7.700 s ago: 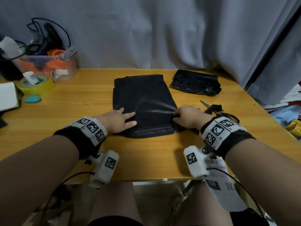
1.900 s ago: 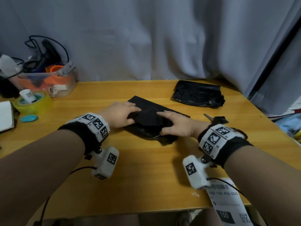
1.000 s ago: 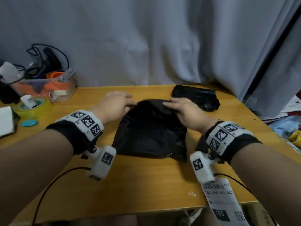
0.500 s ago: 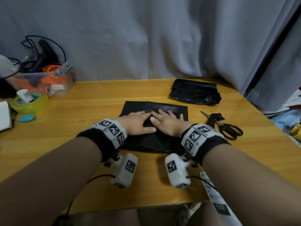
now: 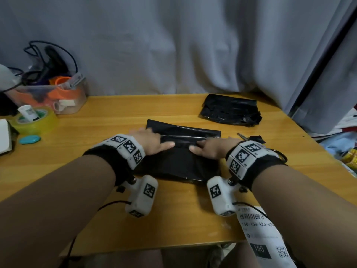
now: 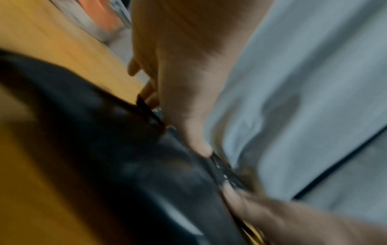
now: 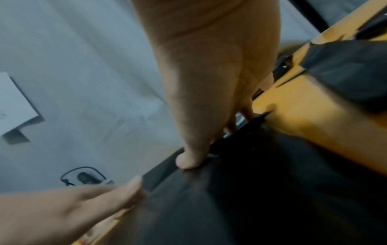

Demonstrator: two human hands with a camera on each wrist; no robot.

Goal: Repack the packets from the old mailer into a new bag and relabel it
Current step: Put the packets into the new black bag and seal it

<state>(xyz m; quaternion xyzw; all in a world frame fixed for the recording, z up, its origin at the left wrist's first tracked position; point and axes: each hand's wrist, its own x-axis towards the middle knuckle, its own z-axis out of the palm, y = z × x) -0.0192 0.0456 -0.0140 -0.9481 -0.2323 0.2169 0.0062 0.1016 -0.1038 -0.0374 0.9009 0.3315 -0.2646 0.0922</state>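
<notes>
Item: new bag (image 5: 179,161), flap fold on table (image 5: 96,171). Left hand (image 5: 149,141), right hand (image 5: 210,147): flat, fingers straight, pressing, gripping nothing. Best smoothed outward, evenly, before labelling.

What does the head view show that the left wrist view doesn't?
Only the head view shows the label hanging off the table's near edge, the tape roll, and the old mailer. Only the left wrist view shows the left hand's thumb tip against the bag's fold. Both show both hands on the new bag.
</notes>
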